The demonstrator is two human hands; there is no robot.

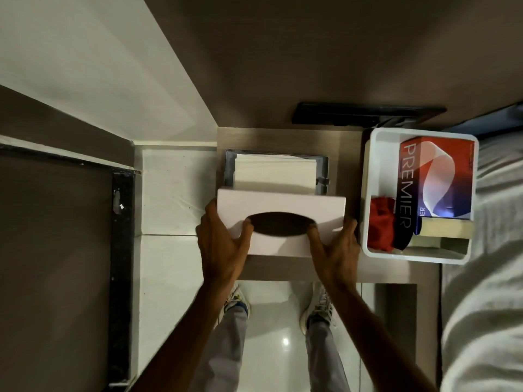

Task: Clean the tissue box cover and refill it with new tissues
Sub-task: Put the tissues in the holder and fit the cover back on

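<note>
A white tissue box cover (283, 203) with a dark oval slot is held above the small brown table (348, 154). My left hand (223, 244) grips its left end and my right hand (335, 247) grips its right end, thumbs at the slot's edges. Just behind the cover, a stack of white tissues (274, 172) lies on a grey base frame (322, 165) on the table. The cover's far edge overlaps the front of the stack.
A white tray (370, 193) at the table's right holds a red and blue PREMIER tissue box (441, 176), a red cloth (380, 224) and a pale sponge (444, 230). A white bed (492, 250) lies right. A black panel (365, 114) hangs behind. Tiled floor and my shoes below.
</note>
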